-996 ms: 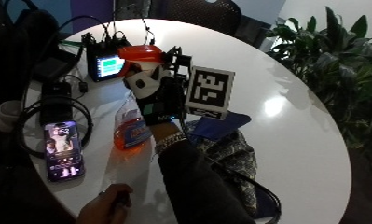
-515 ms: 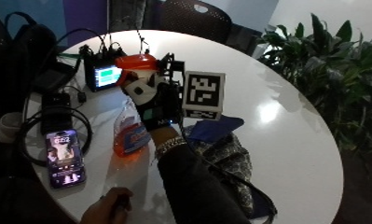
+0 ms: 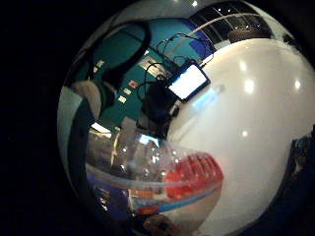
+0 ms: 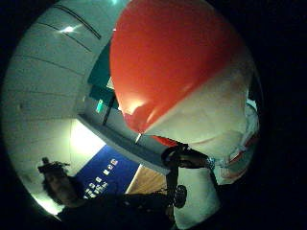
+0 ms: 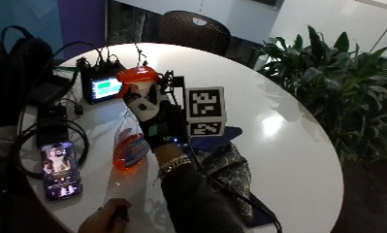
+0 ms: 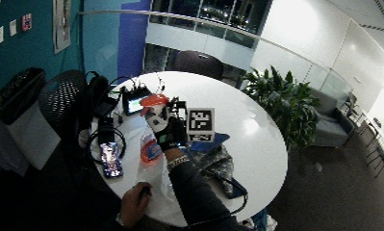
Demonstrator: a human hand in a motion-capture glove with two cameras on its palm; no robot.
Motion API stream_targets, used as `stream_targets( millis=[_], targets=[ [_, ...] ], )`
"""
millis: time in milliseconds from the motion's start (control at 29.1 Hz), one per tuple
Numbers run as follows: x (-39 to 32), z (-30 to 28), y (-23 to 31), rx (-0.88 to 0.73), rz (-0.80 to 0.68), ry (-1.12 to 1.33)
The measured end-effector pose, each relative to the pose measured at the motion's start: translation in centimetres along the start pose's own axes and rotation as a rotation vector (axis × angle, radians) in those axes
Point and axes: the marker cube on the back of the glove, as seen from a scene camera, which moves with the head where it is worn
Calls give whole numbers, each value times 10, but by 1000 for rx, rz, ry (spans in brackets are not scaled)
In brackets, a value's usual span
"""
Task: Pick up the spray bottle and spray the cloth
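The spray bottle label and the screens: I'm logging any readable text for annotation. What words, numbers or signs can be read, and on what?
None can be read.
spray bottle: blue label, print blurred.
phone: lit screen, figures too small.
small monitor: lit, no legible text.
wall posters: too small.

Clear glossy plastic spray bottle [image 5: 130, 141], patterned cloth [image 5: 230, 167], smooth glossy white table [image 5: 290, 145]

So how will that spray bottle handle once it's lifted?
The spray bottle is probably top-heavy: orange liquid fills only its base. Clear plastic likely flexes and may slip. The right hand grips near the head, so it may swing.
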Motion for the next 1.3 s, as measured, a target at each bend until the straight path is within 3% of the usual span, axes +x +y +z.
stream_targets(
  millis=[515, 790, 893, 1099, 1305],
  targets=[
    [10, -11, 28, -136, 23, 147],
    [-31, -49, 45, -136, -219, 426],
    [-52, -56, 50, -254, -336, 478],
    [-87, -51, 74, -673, -536, 593],
    [-92, -55, 101, -852, -604, 709]
  ],
)
